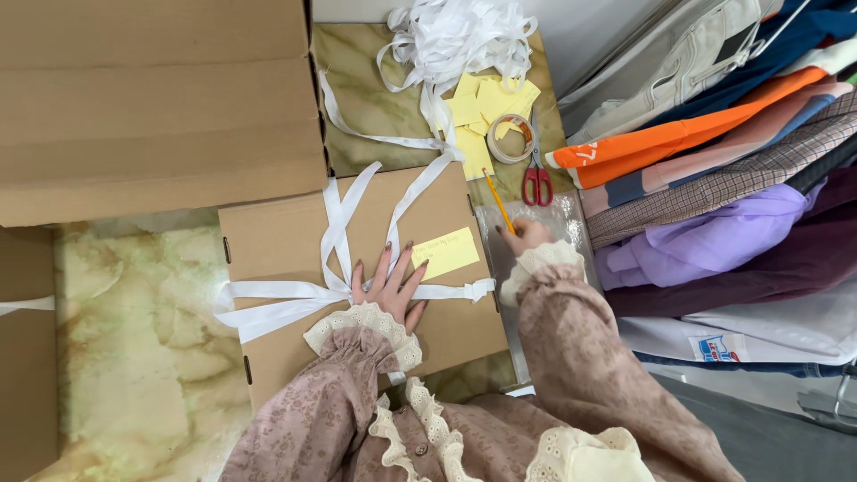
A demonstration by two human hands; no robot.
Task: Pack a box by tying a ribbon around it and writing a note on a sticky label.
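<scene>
A flat brown cardboard box (277, 241) lies in front of me, tied with a white ribbon (335, 228) that crosses in a bow. My left hand (391, 281) rests flat on the box with fingers spread, its fingertips touching a yellow paper note (444, 253) that lies on the lid. My right hand (524, 236) is to the right of the box, over a clear plastic sheet (571, 219), and grips a yellow pencil (498, 201) that points up and to the left.
A large cardboard box (152, 98) fills the upper left. Behind the tied box lie a heap of white ribbon (460, 36), yellow paper slips (486, 103), a tape roll (511, 138) and red-handled scissors (536, 178). Hanging clothes (714, 152) crowd the right side.
</scene>
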